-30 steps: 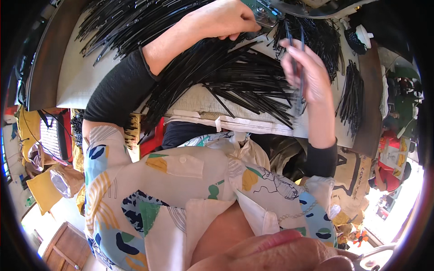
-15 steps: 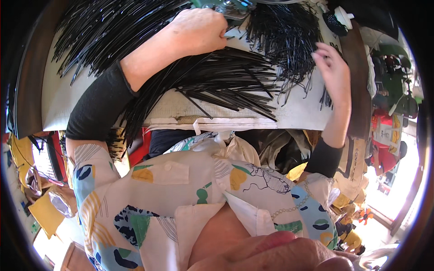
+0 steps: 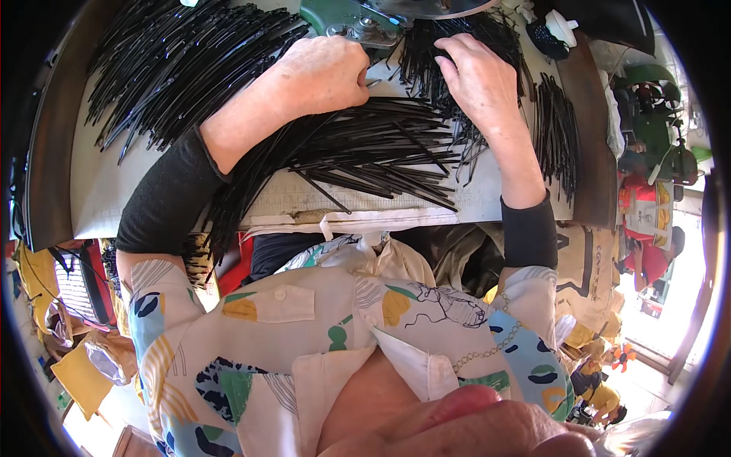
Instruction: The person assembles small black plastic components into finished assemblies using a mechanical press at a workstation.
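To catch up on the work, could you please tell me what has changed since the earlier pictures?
The right hand let go of the dark strips it held a second ago, went right over the small bundle, then came back left and is now over the tangle. The left hand stays curled beside the green machine.

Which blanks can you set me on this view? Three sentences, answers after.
The right hand is at a pile of strips coloured ____.
The machine at the top edge has a body coloured ____.
The left hand is farther from the narrow separate bundle than the ____ hand.

Missing words: black; green; right.
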Demonstrator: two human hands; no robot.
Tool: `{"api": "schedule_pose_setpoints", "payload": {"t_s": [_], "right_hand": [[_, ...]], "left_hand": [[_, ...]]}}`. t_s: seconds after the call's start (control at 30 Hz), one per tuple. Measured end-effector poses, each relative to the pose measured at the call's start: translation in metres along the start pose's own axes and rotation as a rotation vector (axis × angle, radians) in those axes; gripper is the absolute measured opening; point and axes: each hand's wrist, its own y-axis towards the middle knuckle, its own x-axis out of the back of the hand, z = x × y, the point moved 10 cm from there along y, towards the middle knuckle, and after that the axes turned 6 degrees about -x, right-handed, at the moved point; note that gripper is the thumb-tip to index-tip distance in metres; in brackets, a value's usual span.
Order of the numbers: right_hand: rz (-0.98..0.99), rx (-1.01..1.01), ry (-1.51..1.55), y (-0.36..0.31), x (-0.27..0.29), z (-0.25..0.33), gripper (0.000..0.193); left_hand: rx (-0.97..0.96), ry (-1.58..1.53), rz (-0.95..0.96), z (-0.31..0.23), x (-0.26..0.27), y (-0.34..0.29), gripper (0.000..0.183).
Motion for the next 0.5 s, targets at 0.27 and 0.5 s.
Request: {"api": "schedule_pose_setpoints", "payload": {"t_s": [0.27,0.5], "right_hand": [[0.135,-0.117,-0.106,0.008,-0.025,-0.005,0.014],[0.032,-0.195,-0.083,0.002,0.002,-0.009,0.012]], "left_hand": [[-0.035,-0.066,-0.121,0.001,0.006,-0.003,0.015],[-0.030,-0.240,-0.041,0.006,-0.001,0.005,0.018]]}}
